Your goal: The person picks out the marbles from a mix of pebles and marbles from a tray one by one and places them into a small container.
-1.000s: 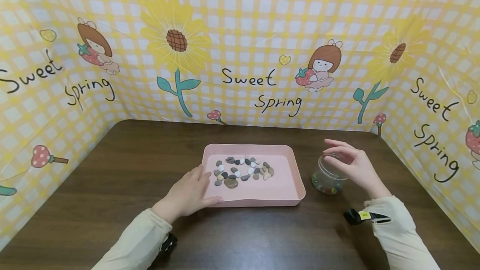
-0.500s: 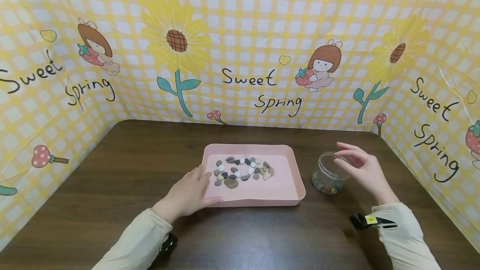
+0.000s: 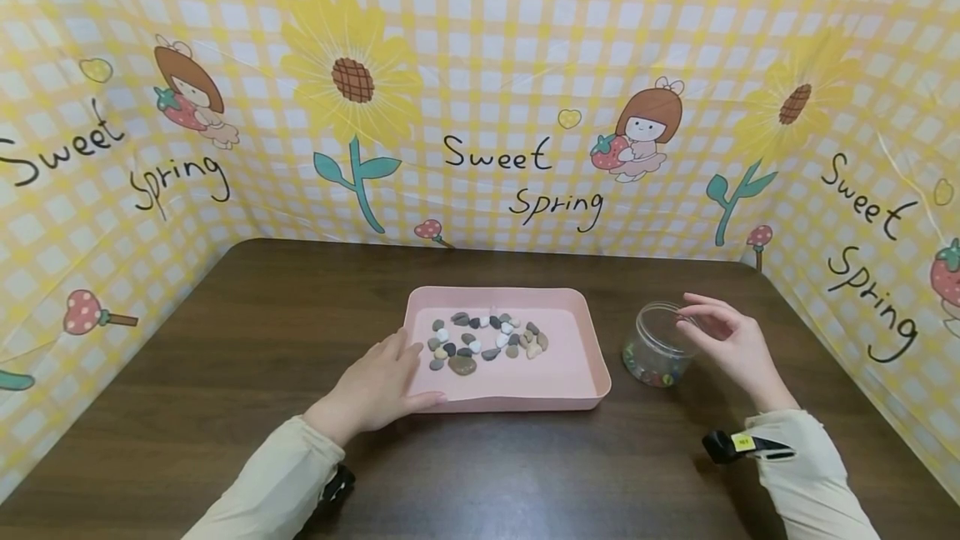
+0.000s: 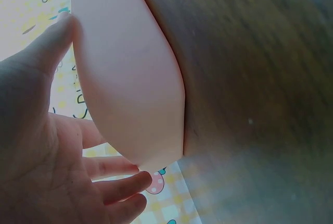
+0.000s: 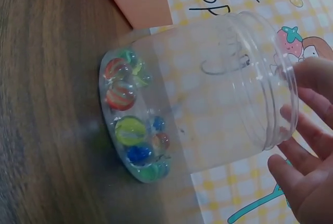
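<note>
A pink tray (image 3: 495,402) on the table holds several pebbles (image 3: 491,354) laid out in lines. My left hand (image 3: 375,386) rests on the tray's near left corner, the thumb along the front rim and the fingers at the left side. In the left wrist view, the hand (image 4: 57,146) spreads beside the tray wall (image 4: 125,67). A clear jar (image 3: 656,352) to the right of the tray has marbles (image 5: 122,95) at its bottom. My right hand (image 3: 738,348) is at the jar's right rim, fingers loosely bent. Nothing shows between thumb and fingers.
A dark wooden table (image 3: 510,473) carries the tray and the jar. Yellow checked cloth (image 3: 480,65) with sunflowers and "Sweet Spring" lettering surrounds its back and sides. Black straps sit on both sleeves near the wrists.
My right hand has moved from above the jar's mouth toward its right rim, most of it in the first half second. The left hand, tray and pebbles stay as they were.
</note>
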Motion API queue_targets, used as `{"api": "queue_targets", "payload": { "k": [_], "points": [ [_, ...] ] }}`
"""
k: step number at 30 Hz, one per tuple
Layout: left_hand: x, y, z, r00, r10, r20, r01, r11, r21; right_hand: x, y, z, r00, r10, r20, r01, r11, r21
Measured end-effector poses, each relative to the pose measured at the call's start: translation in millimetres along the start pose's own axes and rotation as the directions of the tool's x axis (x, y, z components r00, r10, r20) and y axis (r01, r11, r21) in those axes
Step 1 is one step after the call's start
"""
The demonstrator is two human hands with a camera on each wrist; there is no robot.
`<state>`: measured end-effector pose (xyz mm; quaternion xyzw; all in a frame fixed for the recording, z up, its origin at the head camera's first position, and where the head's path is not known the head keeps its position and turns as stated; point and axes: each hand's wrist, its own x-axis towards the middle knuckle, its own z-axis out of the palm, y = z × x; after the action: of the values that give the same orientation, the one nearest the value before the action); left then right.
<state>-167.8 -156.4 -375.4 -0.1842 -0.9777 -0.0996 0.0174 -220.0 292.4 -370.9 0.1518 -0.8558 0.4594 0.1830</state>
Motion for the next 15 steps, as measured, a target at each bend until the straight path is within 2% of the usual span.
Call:
{"api": "queue_targets", "payload": {
  "k": [15],
  "points": [
    [-0.6, 1.0, -1.9, 1.000, -0.012, 0.016, 0.012, 1.000, -0.012, -0.5, 5.0, 3.0, 0.994, 0.096, -0.052, -0.098, 0.994, -0.045]
  ]
}}
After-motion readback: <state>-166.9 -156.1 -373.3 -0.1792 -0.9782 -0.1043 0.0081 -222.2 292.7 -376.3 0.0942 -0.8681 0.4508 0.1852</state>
